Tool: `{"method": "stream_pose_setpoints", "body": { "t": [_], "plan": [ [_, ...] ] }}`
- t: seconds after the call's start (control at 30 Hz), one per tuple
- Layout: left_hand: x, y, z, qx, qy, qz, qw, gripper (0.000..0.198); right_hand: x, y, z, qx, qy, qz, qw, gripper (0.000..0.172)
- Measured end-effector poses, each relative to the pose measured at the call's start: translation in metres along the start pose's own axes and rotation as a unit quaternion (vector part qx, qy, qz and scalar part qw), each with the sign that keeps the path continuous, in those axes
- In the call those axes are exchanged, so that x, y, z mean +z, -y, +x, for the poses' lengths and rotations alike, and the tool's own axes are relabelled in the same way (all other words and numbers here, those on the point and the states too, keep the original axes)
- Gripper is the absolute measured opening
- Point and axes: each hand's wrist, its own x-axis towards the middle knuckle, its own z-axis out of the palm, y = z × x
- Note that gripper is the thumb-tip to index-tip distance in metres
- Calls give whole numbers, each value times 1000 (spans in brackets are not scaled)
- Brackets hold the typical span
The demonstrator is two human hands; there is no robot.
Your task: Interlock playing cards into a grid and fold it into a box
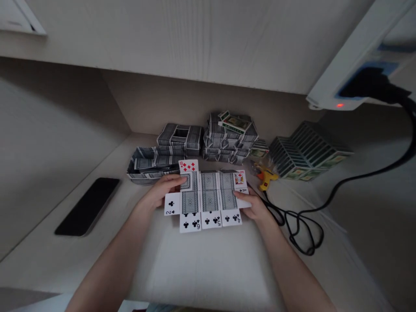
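A flat panel of joined playing cards (209, 203) is held between my two hands. Patterned card backs fill its middle, while card faces stick out along its edges, among them a six, five and four of clubs at the near side. My left hand (164, 188) grips the left edge, thumb on top and fingers partly hidden beneath. At the right edge my right hand (251, 206) holds the panel the same way. Just behind it stands an open box built of cards (156, 162).
Card-built boxes (180, 138) and a taller stack (227, 138) topped by a card packet (234, 122) stand at the back. Rows of card packs (308, 149), a yellow glue gun (268, 177) and its black cable (300, 225) lie right. A phone (87, 208) lies left. A power strip (354, 82) hangs upper right.
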Motion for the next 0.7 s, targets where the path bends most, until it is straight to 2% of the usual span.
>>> {"method": "stream_pose_setpoints", "body": {
  "t": [0.13, 0.27, 0.37, 0.43, 0.57, 0.63, 0.7],
  "plan": [
    [-9, -5, -4, 0, -3, 13, 1000, 26, -2, 1, 2, 18, 14, -24, 999, 39],
    [-7, -6, -3, 9, -13, -5, 1000, 27, 1, -1, 1, 27, 31, -47, 998, 39],
    [1, 0, 1, 25, -26, 24, 999, 30, 4, -3, 1, 29, -8, -37, 999, 35],
    [8, 6, 4, 51, -54, 64, 995, 33, 6, -5, 1, 26, -35, -30, 999, 34],
    [15, 13, 10, 100, -148, 179, 967, 39, 6, -5, 2, 19, -44, -32, 998, 34],
    [13, 11, 8, 91, -139, 185, 968, 39, 6, -5, 3, 12, -47, -33, 998, 33],
    [8, 6, 4, 54, -88, 149, 983, 39, 7, -3, 3, 8, -54, -35, 998, 33]
  ]
}}
